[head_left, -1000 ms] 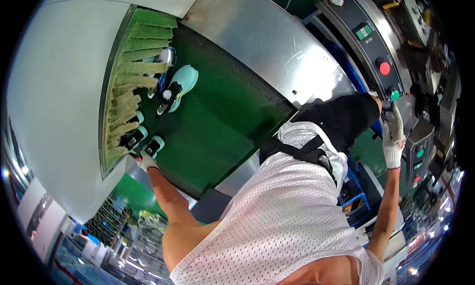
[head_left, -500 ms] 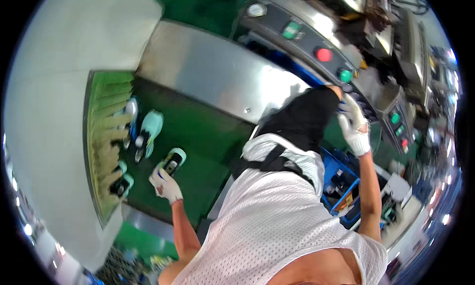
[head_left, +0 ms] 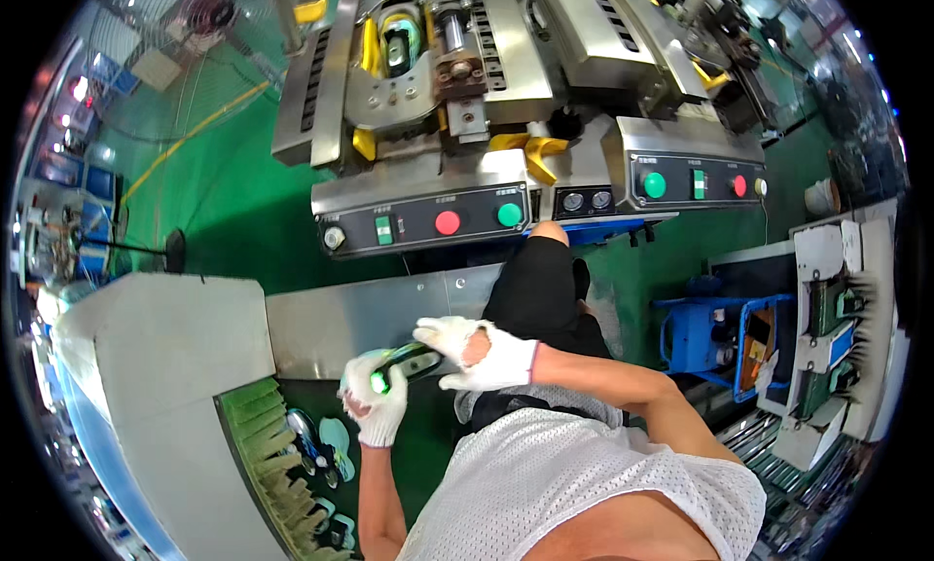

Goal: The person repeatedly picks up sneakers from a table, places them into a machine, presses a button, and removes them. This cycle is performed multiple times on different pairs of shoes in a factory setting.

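In front of my body, my left hand (head_left: pixel 375 398), in a white knit glove, is closed around one end of a shoe (head_left: pixel 416 363) with a dark upper and a light green-teal sole. Part of the shoe is hidden by the glove. At its other end is my right hand (head_left: pixel 477 354), also gloved, with fingers stretched out and thumb apart; whether it touches the shoe is hard to tell. Another shoe (head_left: pixel 397 50) sits in a metal press (head_left: pixel 389 99) ahead. More teal-soled shoes (head_left: pixel 336 444) lie on the green surface at lower left.
Control panels (head_left: pixel 418 225) with green and red buttons run along the press front. A metal ledge (head_left: pixel 331 323) lies before my knees. Left stands a white housing (head_left: pixel 165 347) with a bristle curtain (head_left: pixel 248 434). A blue cart (head_left: pixel 696 337) is at right.
My view has turned toward the press. The left hand has lifted the shoe from the green surface to in front of me. My right hand has come from beside the buttons to the shoe.
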